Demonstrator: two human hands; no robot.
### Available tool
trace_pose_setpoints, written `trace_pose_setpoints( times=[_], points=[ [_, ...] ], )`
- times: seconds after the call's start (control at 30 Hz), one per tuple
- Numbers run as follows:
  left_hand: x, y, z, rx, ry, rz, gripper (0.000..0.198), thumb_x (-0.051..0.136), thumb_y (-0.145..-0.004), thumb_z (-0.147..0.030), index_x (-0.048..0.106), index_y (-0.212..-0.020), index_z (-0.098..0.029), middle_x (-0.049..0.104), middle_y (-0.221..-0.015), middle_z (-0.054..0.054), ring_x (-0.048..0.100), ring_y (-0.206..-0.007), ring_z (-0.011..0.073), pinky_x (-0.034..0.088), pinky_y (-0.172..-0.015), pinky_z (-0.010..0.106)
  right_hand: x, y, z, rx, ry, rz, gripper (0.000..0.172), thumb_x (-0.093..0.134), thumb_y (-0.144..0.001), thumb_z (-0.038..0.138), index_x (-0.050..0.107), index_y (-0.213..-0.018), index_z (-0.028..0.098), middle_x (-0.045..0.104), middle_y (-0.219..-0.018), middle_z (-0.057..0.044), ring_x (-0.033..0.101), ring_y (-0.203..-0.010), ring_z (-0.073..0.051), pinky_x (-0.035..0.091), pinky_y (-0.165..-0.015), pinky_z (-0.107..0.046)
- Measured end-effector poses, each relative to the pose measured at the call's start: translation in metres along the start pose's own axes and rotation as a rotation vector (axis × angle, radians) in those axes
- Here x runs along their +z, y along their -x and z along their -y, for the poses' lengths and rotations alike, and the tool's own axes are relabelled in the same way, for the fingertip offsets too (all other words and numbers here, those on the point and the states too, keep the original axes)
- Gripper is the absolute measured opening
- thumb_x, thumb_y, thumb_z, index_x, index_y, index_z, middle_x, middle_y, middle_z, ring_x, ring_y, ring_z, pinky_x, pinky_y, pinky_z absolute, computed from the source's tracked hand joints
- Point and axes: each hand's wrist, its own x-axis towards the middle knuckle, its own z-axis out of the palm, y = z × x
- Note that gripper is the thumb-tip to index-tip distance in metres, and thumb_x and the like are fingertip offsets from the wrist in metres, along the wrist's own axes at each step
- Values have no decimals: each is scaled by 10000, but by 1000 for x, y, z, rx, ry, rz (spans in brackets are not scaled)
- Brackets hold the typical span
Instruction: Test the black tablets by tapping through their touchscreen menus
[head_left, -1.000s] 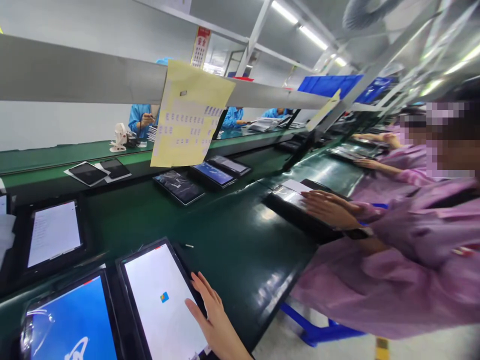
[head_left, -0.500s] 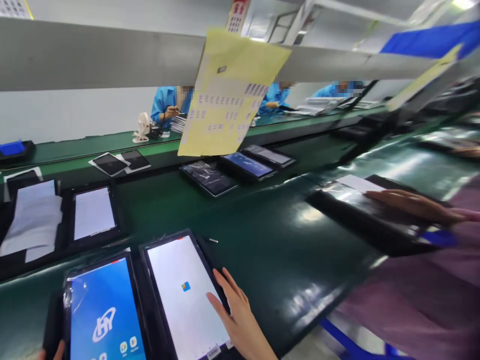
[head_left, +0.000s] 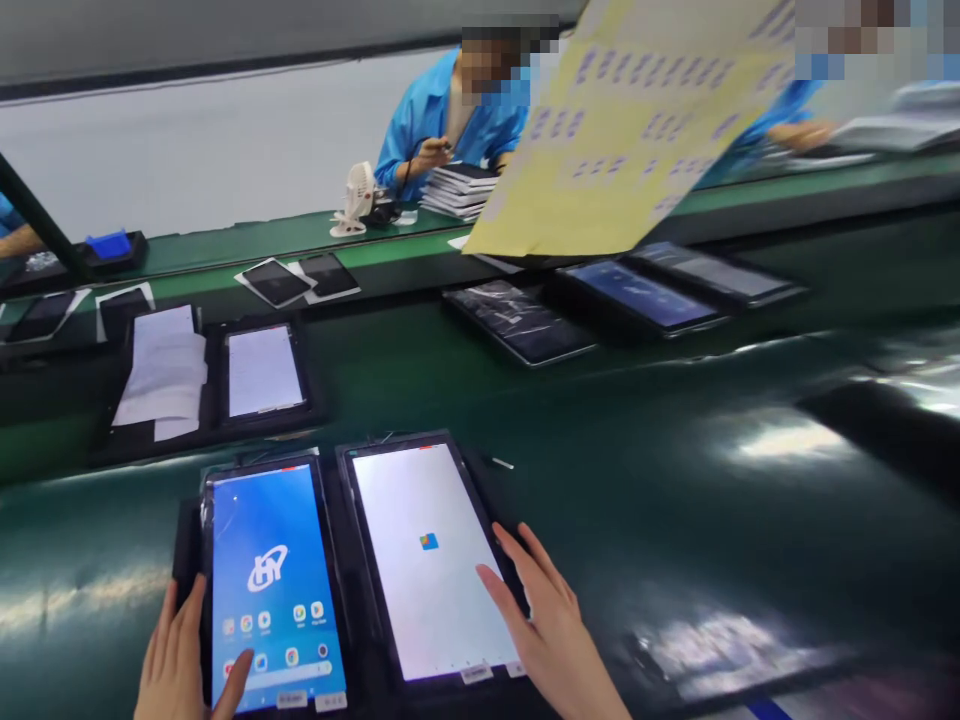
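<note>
Two tablets lie side by side in dark trays on the green worktop. The left tablet (head_left: 274, 530) shows a blue home screen with a white HY logo and app icons. On the right tablet (head_left: 420, 600) the screen is white with a small coloured icon in the middle. My left hand (head_left: 184, 650) rests along the left tablet's left edge, fingers apart, thumb over the lower screen. My right hand (head_left: 544, 620) lies at the right tablet's right edge, its fingers spread and thumb over the white screen. Neither hand grips anything.
Beyond stand another white-screen tablet (head_left: 262, 370), papers (head_left: 161, 370) on a dark tray, and several tablets (head_left: 645, 295) farther right. A yellow sheet (head_left: 600, 150) hangs in front. Across the line, a person in a blue jacket (head_left: 420, 120) sits behind a small white fan (head_left: 356, 200).
The view has turned left and down, so the tablets appear farther right. My left hand has come fully into view beside the left tablet. The co-worker's hand at right has left the view.
</note>
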Motion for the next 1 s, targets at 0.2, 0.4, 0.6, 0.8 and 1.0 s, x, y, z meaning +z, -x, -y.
trace_pose_setpoints(
  times=[0.2, 0.4, 0.6, 0.8, 1.0],
  points=[
    [-6, -3, -15, 11, -74, 27, 797, 476, -872, -502, 120, -1487, -142, 472, -1389, 193, 267, -1385, 361, 435, -971, 578, -2, 4, -2, 17, 6, 14, 641, 310, -927, 647, 486, -1285, 146, 412, -1360, -172, 291, -1306, -380, 362, -1000, -565],
    [-3, -2, -13, 22, -110, 25, 808, 459, -867, -530, 107, -1491, -159, 470, -1397, 175, 275, -1382, 355, 414, -986, 565, -3, 3, -1, 35, -4, 37, 671, 306, -927, 663, 488, -1292, 130, 393, -1378, -179, 272, -1312, -393, 351, -1004, -590],
    [-5, -3, -12, 53, -121, 0, 766, 439, -888, -493, 128, -1487, -129, 485, -1378, 195, 294, -1372, 363, 453, -948, 563, -2, 3, -2, 29, 26, 26, 686, 286, -922, 684, 483, -1294, 142, 401, -1375, -178, 264, -1321, -377, 352, -994, -605],
    [-5, -3, -13, 55, -106, -11, 735, 430, -900, -454, 138, -1487, -121, 503, -1355, 204, 297, -1372, 361, 474, -930, 566, 0, 3, -3, 24, 33, 32, 700, 271, -925, 684, 473, -1307, 134, 387, -1387, -183, 261, -1327, -359, 345, -994, -616],
    [-3, -2, -12, 32, -71, -9, 725, 428, -903, -458, 139, -1488, -141, 497, -1363, 198, 288, -1377, 356, 485, -916, 580, -2, 3, -1, 34, 5, 28, 698, 305, -912, 682, 492, -1292, 128, 387, -1384, -186, 261, -1324, -370, 356, -993, -598]
  ],
)
